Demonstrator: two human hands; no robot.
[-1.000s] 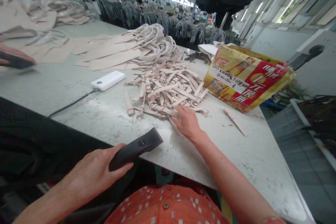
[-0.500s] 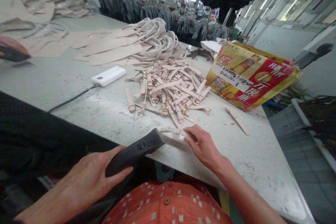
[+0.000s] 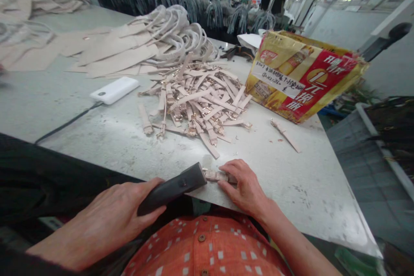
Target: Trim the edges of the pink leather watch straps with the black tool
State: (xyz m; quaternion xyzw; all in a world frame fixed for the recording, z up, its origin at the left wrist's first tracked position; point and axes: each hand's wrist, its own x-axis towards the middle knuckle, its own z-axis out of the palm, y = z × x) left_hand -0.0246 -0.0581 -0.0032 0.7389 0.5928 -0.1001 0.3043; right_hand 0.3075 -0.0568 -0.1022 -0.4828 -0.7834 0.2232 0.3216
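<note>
Buckled strap (image 3: 215, 175): near end pinched between right fingers (image 3: 226, 187), other beside black tool (image 3: 181, 183) clasped by left fingers (image 3: 150, 219).

Single view from head height, forward and down, from close above the near side of the tabletop (image 3: 310, 189)

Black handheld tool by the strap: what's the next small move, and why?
Perhaps ease the black tool slightly toward the strap: the left grip holds the tool with its end close by the strap's buckle end, though contact is unclear, and the right grip holds the strap's other end.
</note>
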